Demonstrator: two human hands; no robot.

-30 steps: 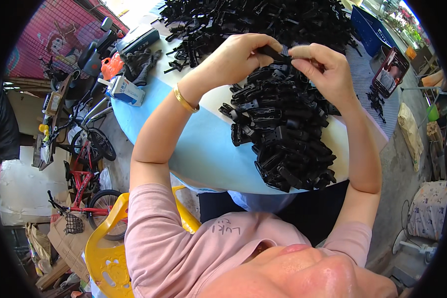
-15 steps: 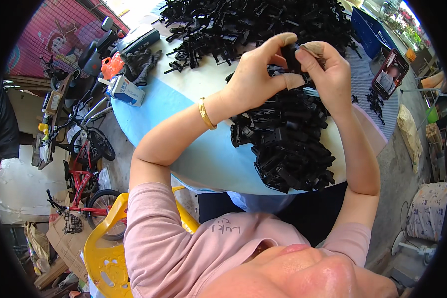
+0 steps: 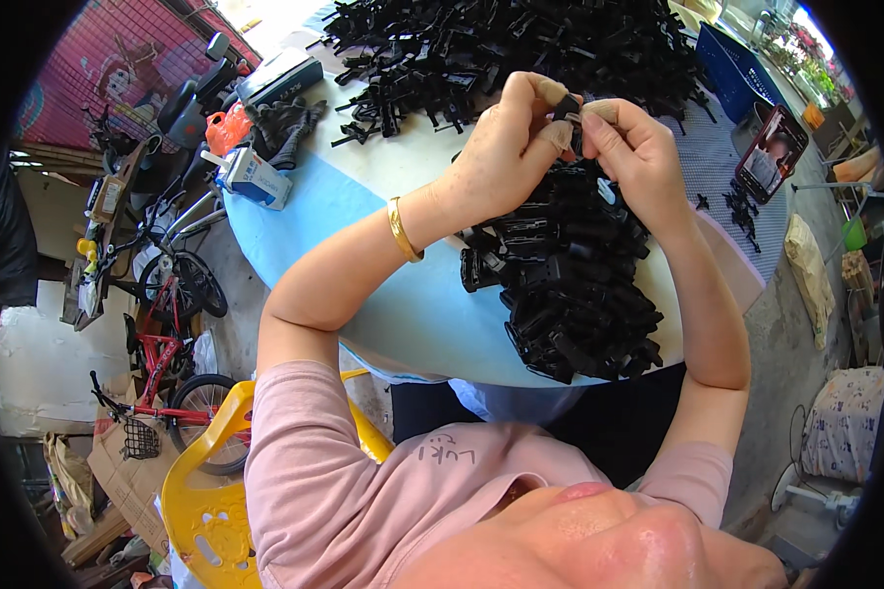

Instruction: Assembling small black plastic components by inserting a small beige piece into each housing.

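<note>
The left hand (image 3: 506, 147) and right hand (image 3: 638, 157) pinched one part (image 3: 567, 104), apparently unfinished; completion of the near heap (image 3: 570, 280) and far heap (image 3: 520, 49) was indeterminable.

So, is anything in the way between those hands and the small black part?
Nothing visible is: the left hand pinches the black part, and the right hand is right at it. The nearer black pile lies lower in view.

Grey floor (image 3: 756, 422) shows beside a yellow chair (image 3: 185, 481).
</note>
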